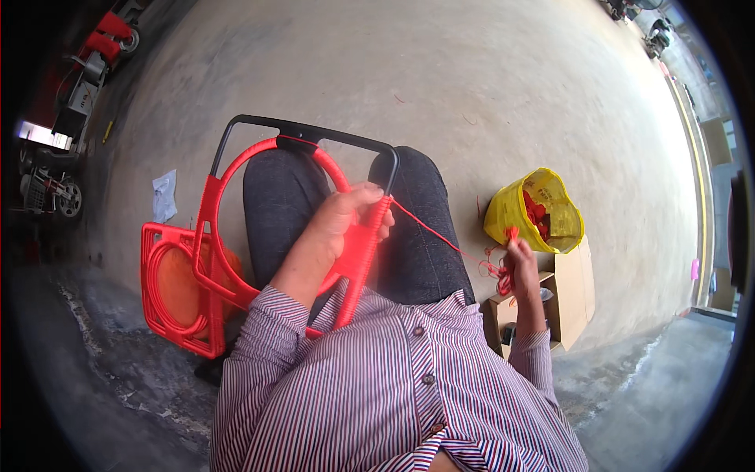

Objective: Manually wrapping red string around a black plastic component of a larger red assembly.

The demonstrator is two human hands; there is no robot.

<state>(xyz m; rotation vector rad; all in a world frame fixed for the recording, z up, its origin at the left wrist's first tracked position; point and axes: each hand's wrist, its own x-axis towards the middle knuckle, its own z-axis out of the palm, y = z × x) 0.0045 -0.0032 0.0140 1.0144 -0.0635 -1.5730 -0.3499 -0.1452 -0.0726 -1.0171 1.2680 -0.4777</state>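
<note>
My left hand (340, 214) grips the right side of a red plastic frame (358, 256) with a large round opening and a black U-shaped handle (314, 132) at its far end. The frame rests over my lap, tilted. Thin red cord (429, 227) is wound closely along its right bar. From there the cord stretches across my right thigh toward my right hand (521, 266), whose fingers are closed on a bunched part of it. Loose loops of the cord hang beside that hand, just in front of a yellow bag.
The yellow bag (507, 212) at my right holds red items. Below it is an open cardboard box (572, 291). A second red frame (149, 275) stands at my left, near a white scrap (164, 195) on the concrete floor (377, 63). Vehicles line the far left.
</note>
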